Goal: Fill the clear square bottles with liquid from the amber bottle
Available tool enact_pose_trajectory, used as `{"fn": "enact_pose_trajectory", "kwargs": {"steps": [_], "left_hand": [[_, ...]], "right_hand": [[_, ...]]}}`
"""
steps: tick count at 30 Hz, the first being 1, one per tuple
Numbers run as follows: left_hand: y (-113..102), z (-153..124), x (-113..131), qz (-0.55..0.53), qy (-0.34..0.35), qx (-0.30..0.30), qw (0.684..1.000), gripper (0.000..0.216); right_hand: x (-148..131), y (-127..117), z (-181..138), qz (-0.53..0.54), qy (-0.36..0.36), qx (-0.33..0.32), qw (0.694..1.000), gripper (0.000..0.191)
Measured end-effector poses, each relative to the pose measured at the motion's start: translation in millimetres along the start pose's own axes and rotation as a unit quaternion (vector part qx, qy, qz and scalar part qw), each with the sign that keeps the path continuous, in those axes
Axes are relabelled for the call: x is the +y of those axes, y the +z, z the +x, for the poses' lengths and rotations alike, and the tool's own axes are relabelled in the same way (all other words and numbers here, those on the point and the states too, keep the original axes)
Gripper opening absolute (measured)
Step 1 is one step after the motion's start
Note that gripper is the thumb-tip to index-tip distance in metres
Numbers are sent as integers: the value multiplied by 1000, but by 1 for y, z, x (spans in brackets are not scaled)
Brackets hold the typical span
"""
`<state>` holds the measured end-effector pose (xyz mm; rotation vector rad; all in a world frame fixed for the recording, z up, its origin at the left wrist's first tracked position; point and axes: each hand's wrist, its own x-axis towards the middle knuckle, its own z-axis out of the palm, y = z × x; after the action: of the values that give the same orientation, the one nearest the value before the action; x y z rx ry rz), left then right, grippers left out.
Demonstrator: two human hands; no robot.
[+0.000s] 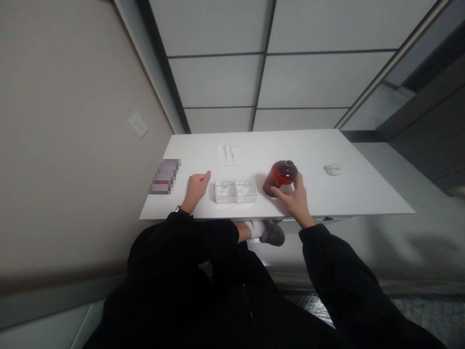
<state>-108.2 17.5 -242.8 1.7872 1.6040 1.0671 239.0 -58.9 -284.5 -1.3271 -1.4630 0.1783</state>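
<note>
My right hand (297,199) is wrapped around a dark red-brown glass bottle (279,177). The bottle tilts, its narrow mouth pointing up and slightly right, and no cap shows on it. Just left of it, two clear lidded boxes (236,192) stand side by side near the table's front edge. My left hand (197,187) is closed in a fist beside these boxes, thumb upward and touching none of them. Its curled fingers hide whatever may be inside.
On the white table (366,194) lie a small clear packet with thin white pieces (230,154) behind the boxes, pale crumpled gloves or cloth (332,169) at right, and a pixelated flat item (165,177) at left. A wall with an outlet (138,125) rises on the left; panels stand behind.
</note>
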Motion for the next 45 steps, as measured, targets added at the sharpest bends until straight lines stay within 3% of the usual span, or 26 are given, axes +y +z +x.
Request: {"fn": "enact_pose_trajectory", "kwargs": {"steps": [5, 9, 11, 14, 18, 23, 32, 36, 40, 43, 45], "left_hand": [[-10, -5, 14, -40, 52, 2, 998, 44], [-20, -18, 41, -63, 141, -64, 986, 53], [-23, -25, 56, -15, 210, -112, 971, 67], [-21, -29, 72, 103, 265, -178, 942, 79], [-12, -27, 76, 195, 270, -222, 916, 80], [-3, -18, 65, 185, 264, -230, 918, 66], [-5, 10, 50, 154, 259, -242, 922, 64], [-3, 21, 48, 141, 256, -247, 924, 63], [-1, 26, 45, 129, 274, -245, 921, 69], [-2, 22, 39, 85, 288, -189, 935, 99], [-3, 18, 31, 26, 276, -131, 952, 104]], "right_hand": [[4, -2, -11, 44, 23, -18, 999, 97], [7, -11, -24, 65, 19, -49, 996, 107], [8, -18, -28, 96, 35, -48, 994, 94], [12, -29, -20, 132, 104, -1, 986, 57], [31, -34, 19, 51, 122, -1, 991, 52], [59, -14, 67, -49, 69, -105, 991, 60], [58, 2, 73, -46, 30, -147, 988, 32], [51, -4, 75, -19, 50, -113, 992, 27], [23, -19, 78, 101, 87, 17, 991, 34], [-16, -34, 77, 178, 60, 65, 980, 29], [-43, -40, 74, 209, 29, 86, 974, 25]]}}
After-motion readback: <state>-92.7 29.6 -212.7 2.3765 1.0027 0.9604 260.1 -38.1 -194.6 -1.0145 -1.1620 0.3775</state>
